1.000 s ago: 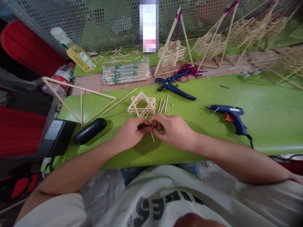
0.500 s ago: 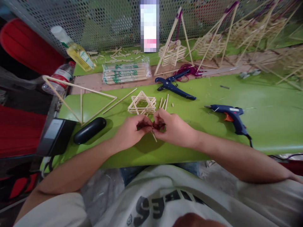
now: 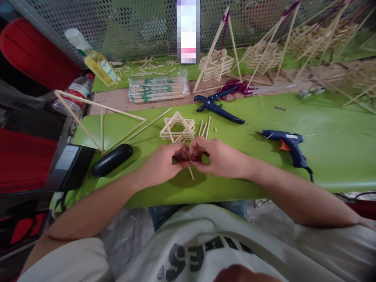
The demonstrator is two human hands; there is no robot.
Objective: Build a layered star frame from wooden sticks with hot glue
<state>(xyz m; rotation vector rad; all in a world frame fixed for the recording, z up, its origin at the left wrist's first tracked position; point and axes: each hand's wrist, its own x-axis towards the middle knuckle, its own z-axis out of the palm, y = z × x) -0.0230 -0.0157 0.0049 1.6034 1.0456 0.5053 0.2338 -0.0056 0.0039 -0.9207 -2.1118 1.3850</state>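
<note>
My left hand [image 3: 163, 164] and my right hand [image 3: 219, 156] meet fingertip to fingertip over the green table [image 3: 264, 156], both pinched on a short wooden stick [image 3: 191, 172] that pokes out below them. Some dark reddish thread seems caught between the fingers. Just beyond the hands lies a star-shaped stack of sticks [image 3: 177, 128], with a few loose short sticks [image 3: 204, 127] beside it.
A blue glue gun [image 3: 286, 141] lies to the right, blue cutters [image 3: 217, 106] behind. A stick triangle frame [image 3: 96, 117], a black case [image 3: 111, 159] and a black box [image 3: 69, 164] sit left. A chopstick pack [image 3: 158, 89], two bottles and finished stick frames stand further back.
Both hands have shifted slightly away from me toward the star stack, their fingers turning around the stick; the stick's lower end stays under them.
</note>
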